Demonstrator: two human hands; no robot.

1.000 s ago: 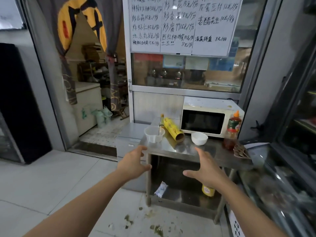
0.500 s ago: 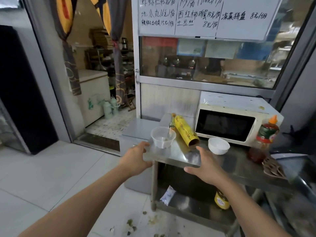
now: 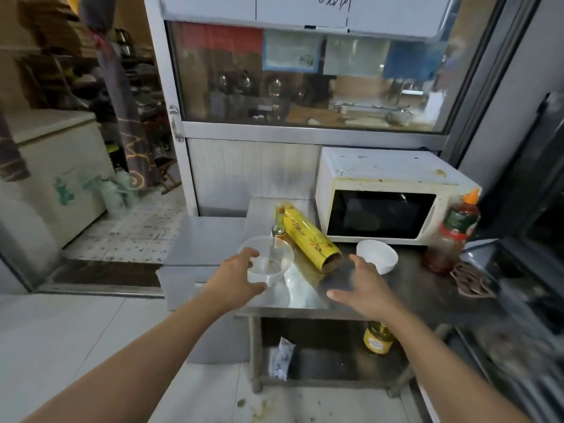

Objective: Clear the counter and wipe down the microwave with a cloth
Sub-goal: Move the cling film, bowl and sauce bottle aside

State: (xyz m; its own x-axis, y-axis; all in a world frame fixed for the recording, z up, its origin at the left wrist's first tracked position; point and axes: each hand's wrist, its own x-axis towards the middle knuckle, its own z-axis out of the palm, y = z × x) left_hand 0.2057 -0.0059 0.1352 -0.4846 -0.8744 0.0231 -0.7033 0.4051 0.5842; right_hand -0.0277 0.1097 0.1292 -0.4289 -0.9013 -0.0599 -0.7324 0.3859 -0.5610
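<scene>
A stained white microwave (image 3: 381,215) stands at the back of the steel counter (image 3: 412,288). In front of it lie a clear plastic bowl (image 3: 274,261) with a utensil in it, a small glass bottle (image 3: 279,221), a yellow wrap roll (image 3: 311,239) on its side, a white bowl (image 3: 378,254) and a red sauce bottle (image 3: 454,233). My left hand (image 3: 235,279) curves around the clear bowl's near left side, fingers by its rim; a firm grip does not show. My right hand (image 3: 363,288) hovers spread between the roll's end and the white bowl. No cloth is in view.
A dish of brown pieces (image 3: 470,279) sits at the counter's right. On the lower shelf are a yellow jar (image 3: 377,337) and a white packet (image 3: 282,358). A low grey cabinet (image 3: 207,239) adjoins the counter's left. Debris litters the tiled floor.
I have come closer to the counter. Both hands moved forward, from the front edge over its top; the left one now reaches the clear bowl.
</scene>
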